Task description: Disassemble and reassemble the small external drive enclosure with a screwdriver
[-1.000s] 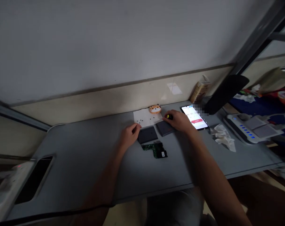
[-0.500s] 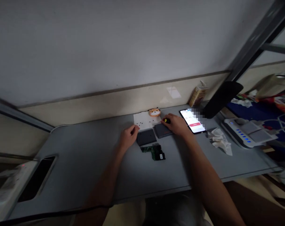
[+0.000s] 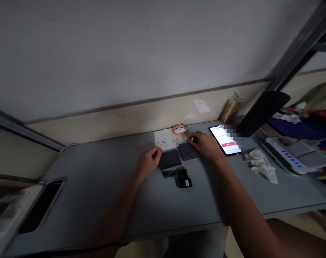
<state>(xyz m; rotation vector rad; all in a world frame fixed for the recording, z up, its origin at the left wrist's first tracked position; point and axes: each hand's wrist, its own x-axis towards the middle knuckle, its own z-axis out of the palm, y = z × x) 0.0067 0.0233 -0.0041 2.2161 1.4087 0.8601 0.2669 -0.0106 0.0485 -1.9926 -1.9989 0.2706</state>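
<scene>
Right of the white paper [image 3: 164, 134], the right hand [image 3: 205, 144] grips what looks like a screwdriver [image 3: 194, 139] over the dark case [image 3: 189, 153]; left hand's [image 3: 149, 160] curled near the paper, can't tell on what. Any bump could scatter the tiny screws [image 3: 162, 142] on it.

The one view comes from a camera worn on the person's head, facing forward and down over the table [image 3: 98, 179] from its near side. It sits well back from the left hand [image 3: 149, 160] and the right hand [image 3: 205, 144], which appear small near mid-frame. The wall [image 3: 125, 53] ahead fills most of the upper half.
</scene>
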